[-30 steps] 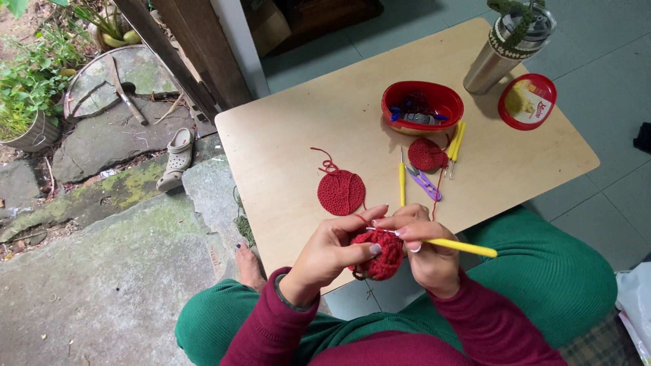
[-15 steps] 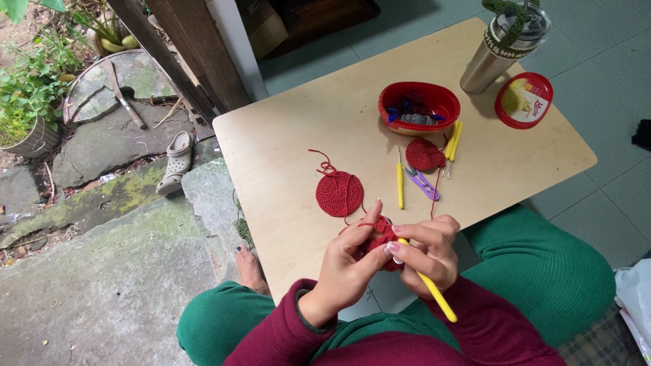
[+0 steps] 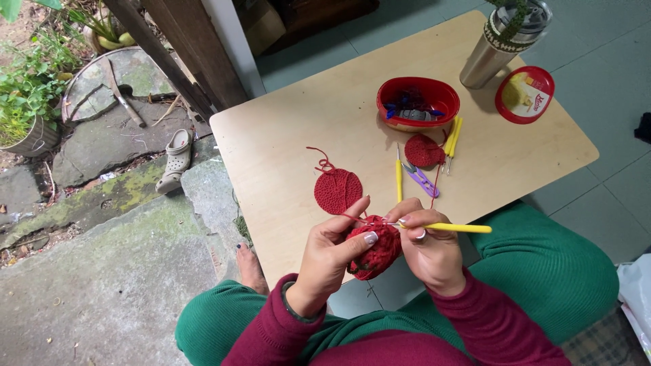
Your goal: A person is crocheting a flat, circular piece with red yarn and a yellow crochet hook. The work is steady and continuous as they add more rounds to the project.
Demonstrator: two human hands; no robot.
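Two hands: both work one red crochet piece (image 3: 374, 252), held in the air just off the near edge of the tabletop (image 3: 285, 163), above the person's lap.
Left hand (image 3: 330, 256): fingers closed around the piece from the left, thumb pressed on its top, red yarn strand running over the forefinger.
Right hand (image 3: 431, 249): fingers pinched together on a yellow-handled crochet hook (image 3: 447, 227), whose metal tip points left into the piece.
Flat red circle (image 3: 338, 190): lies on the tabletop just beyond the hands, a yarn tail trailing from it.
Smaller red circle (image 3: 424, 150): farther right, beside a purple tool (image 3: 422, 179) and spare yellow hooks (image 3: 453, 135).
Red oval bowl (image 3: 418, 102): behind those, holding small items.
Metal tumbler (image 3: 498, 45): far right corner, near a red round lid (image 3: 524, 94).
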